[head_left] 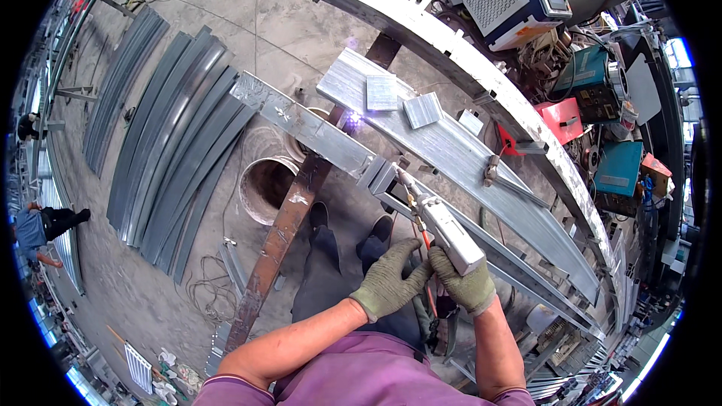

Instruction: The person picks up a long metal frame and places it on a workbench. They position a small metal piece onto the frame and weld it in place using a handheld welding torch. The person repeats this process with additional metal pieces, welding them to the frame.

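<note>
My right hand [468, 283], in a green work glove, is wrapped round the rear of a white and grey handheld welding gun [451, 234]. The gun's narrow nozzle points up and left, its tip close to a small metal block [378, 177] on a long steel beam [320, 134]. Just left of the gun, my gloved left hand [391, 280] curls beside its thin cables and orange hose [432, 297]; what its fingers grip is hidden. Beyond the beam lies a wide grey metal plate [481, 169] bearing two small square plates [382, 93].
Curved grey metal strips [169, 135] lie stacked at left. A bucket [268, 189] stands beside a rusty support bar [282, 229]. A large curved beam [481, 83] arcs along the right. Behind it are a white machine [500, 0] and teal machines [618, 169]. Another person [41, 229] is at far left.
</note>
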Available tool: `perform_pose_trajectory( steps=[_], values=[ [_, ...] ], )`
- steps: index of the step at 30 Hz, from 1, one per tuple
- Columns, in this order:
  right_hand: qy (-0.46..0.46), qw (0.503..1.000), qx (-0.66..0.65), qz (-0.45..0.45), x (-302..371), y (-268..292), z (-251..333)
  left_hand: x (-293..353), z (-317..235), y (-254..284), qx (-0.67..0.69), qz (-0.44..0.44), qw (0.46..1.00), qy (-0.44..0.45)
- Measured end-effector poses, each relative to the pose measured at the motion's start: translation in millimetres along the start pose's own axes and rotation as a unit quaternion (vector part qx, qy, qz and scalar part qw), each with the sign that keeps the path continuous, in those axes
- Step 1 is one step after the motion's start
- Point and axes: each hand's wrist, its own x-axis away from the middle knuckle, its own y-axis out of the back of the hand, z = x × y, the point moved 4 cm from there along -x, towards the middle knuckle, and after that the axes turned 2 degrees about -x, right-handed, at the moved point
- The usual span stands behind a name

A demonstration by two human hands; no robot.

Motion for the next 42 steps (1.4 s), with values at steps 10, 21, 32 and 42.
perform_pose_trajectory(
  steps=[10,21,32,42],
  values=[
    [0.117,0.989,0.089,-0.011,-17,9,3,19,15,-19,-0.011,0.009,0.997,0.071],
    [0.026,0.999,0.04,0.005,-16,7,8,26,20,-25,-0.011,-0.005,0.994,0.112],
    [0.1,0.99,0.084,-0.048,-4,-9,-3,30,23,-4,-0.029,-0.004,0.993,0.114],
    [-0.001,0.998,0.051,-0.03,-3,-11,0,22,19,14,-0.028,0.019,0.993,0.113]
  ],
)
